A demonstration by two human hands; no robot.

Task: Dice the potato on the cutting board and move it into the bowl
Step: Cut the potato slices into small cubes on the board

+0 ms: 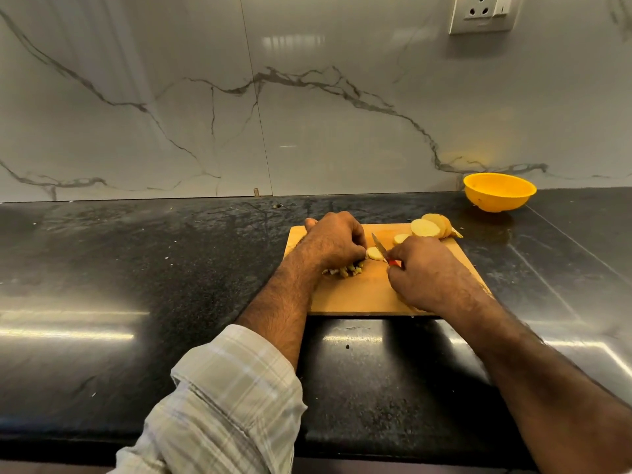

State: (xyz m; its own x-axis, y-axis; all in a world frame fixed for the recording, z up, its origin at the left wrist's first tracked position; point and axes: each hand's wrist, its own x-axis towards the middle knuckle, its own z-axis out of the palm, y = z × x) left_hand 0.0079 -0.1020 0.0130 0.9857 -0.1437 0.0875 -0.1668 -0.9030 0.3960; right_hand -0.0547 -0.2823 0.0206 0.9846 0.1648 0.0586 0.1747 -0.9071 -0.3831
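A wooden cutting board point(362, 295) lies on the black counter. My left hand point(333, 239) curls its fingers over a potato slice point(375, 253) near the board's middle. A small pile of diced potato point(347, 270) sits just under that hand. My right hand point(427, 271) grips a small knife point(379, 246) with a red handle, blade against the slice. Several more potato slices point(431, 226) lean together at the board's far right corner. The yellow bowl point(499, 192) stands beyond the board at the right, by the wall, and looks empty.
The black stone counter point(136, 268) stretches wide to the left and front. A marble-patterned wall point(239, 97) rises behind it, with a socket point(484, 13) at the top right. The counter's front edge runs along the bottom of the view.
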